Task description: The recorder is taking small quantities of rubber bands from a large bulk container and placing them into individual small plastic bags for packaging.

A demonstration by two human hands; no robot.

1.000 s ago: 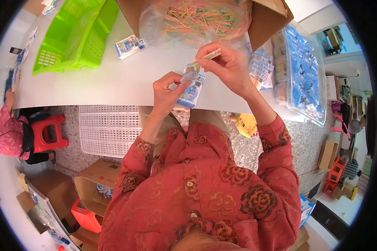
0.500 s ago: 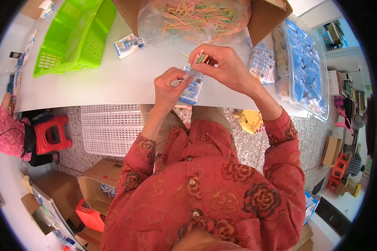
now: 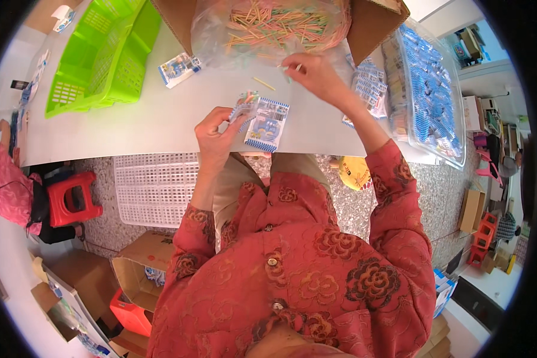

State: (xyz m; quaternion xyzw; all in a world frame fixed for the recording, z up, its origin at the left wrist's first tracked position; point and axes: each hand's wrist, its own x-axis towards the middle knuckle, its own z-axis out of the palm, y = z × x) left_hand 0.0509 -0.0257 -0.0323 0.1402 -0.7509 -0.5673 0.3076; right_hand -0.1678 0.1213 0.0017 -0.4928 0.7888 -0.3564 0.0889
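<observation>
Head view: left of centre, steady packet point(image 3: 239, 111) pinched in left hand point(image 3: 213, 131) without crushing its sticks point(image 3: 249, 96); cannot tell grip of right hand point(image 3: 315, 73), upper centre.

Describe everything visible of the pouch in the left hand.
The pouch looks like thin plastic film with blue and white print. It is tilted above the table, pinched in the left hand, which partly hides it. Pastel stick ends show at its upper end. Whether it touches the flat packet alongside is unclear.

A head-worn fisheye looks steeply down on the nearby table point(image 3: 176, 119).
</observation>
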